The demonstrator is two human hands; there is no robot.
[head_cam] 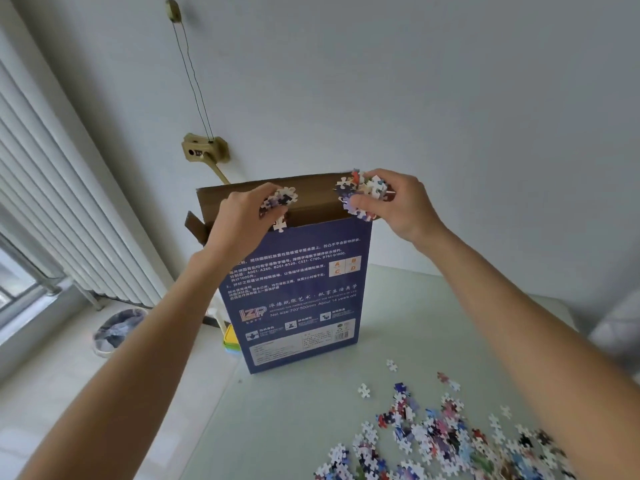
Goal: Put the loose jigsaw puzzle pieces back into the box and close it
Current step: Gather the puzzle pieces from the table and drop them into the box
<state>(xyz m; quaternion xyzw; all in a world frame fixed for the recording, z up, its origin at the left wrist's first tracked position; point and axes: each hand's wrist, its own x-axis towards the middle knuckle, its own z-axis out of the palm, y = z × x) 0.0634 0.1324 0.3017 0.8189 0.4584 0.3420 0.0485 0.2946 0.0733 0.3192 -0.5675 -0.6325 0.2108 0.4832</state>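
Observation:
A tall blue puzzle box (298, 299) stands upright on the pale green table (298, 420), its brown top flap (311, 194) open and raised behind the mouth. My left hand (242, 220) holds a small bunch of puzzle pieces (280, 200) over the left side of the opening; one piece (279, 224) hangs at the box's front rim. My right hand (394, 206) grips a larger bunch of pieces (362, 192) above the right corner of the opening. Several loose pieces (446, 438) lie scattered on the table at the lower right.
A wastebasket with a liner (116, 330) stands on the floor at left, below a white radiator (69, 216). A small yellow and green object (231, 341) sits just left of the box's base. A white wall with a cord fitting (204, 150) rises behind.

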